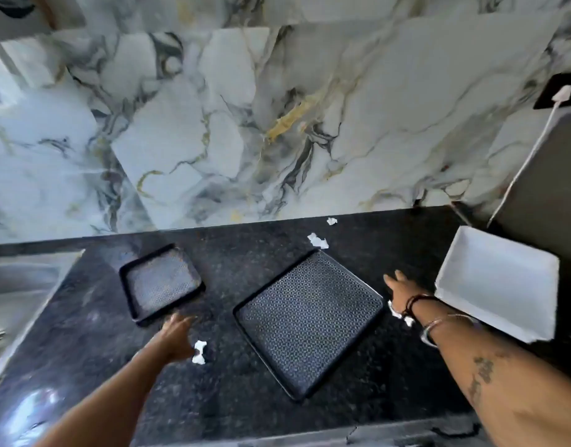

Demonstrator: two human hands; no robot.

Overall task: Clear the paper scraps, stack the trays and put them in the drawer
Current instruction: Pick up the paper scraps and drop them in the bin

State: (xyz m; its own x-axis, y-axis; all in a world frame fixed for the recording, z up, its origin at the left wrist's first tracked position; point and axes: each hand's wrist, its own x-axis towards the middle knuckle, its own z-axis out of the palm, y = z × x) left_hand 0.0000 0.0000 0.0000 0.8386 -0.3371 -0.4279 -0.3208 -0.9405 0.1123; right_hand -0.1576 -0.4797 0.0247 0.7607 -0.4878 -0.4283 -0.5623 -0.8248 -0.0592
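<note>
Lying just right of the left hand's fingers (177,321): a paper scrap (199,351).

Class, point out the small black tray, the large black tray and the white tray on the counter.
small black tray (161,282), head view, on its patterned floor.
large black tray (309,321), head view, middle of its patterned floor.
white tray (500,282), head view, on its bare inner floor.

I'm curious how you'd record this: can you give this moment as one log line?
phase: start | left hand: open, empty, near small tray | right hand: open, empty | paper scraps: on counter | trays: unstacked
</note>
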